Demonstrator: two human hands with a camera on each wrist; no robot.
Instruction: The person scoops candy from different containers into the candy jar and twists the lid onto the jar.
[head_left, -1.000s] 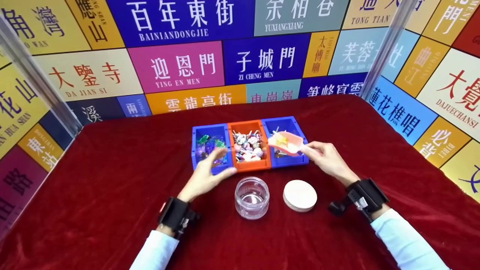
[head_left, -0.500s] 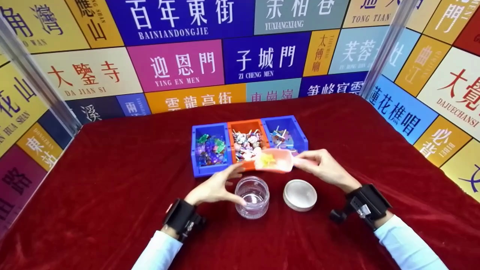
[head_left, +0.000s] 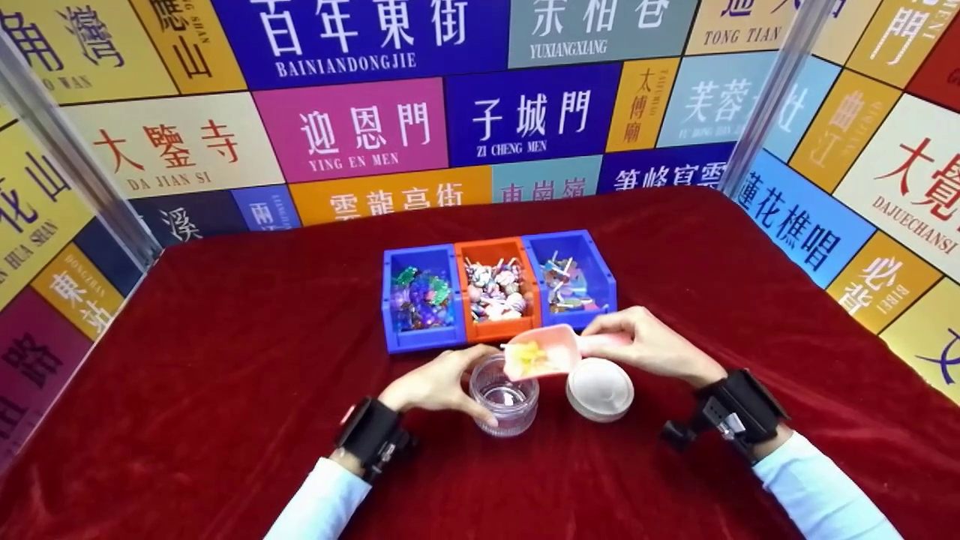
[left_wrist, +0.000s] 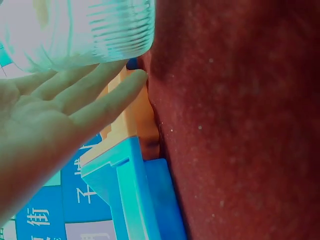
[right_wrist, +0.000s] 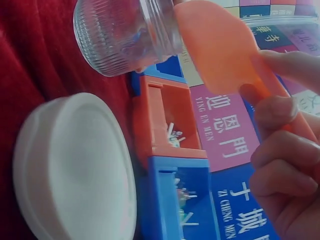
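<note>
My left hand (head_left: 433, 381) grips a clear ribbed jar (head_left: 511, 414), thumb on its near side and fingers along its far side. The jar stands uncovered on the red cloth. In the left wrist view its ribbed wall (left_wrist: 122, 30) lies against the fingers. My right hand (head_left: 646, 343) pinches the handle of a small pink scoop (head_left: 564, 346), orange-looking in the right wrist view. Yellow pieces (head_left: 529, 358) lie in the scoop, whose front overlaps the jar's mouth in the head view. Close to the jar's right rests a round white lid (head_left: 600, 388).
Behind the jar, three joined bins stand in a row: a left blue bin (head_left: 424, 341) of shiny colourful pieces, an orange bin (head_left: 504, 330) of wrapped lollipops, and a right blue bin (head_left: 600, 300) with white sticks showing. A sign-patterned wall (head_left: 352, 135) rises behind the table.
My right hand has brought the scoop from over the right blue bin leftward and nearer, to the jar's mouth. My left hand has come from the left bin down to the jar and taken hold.
</note>
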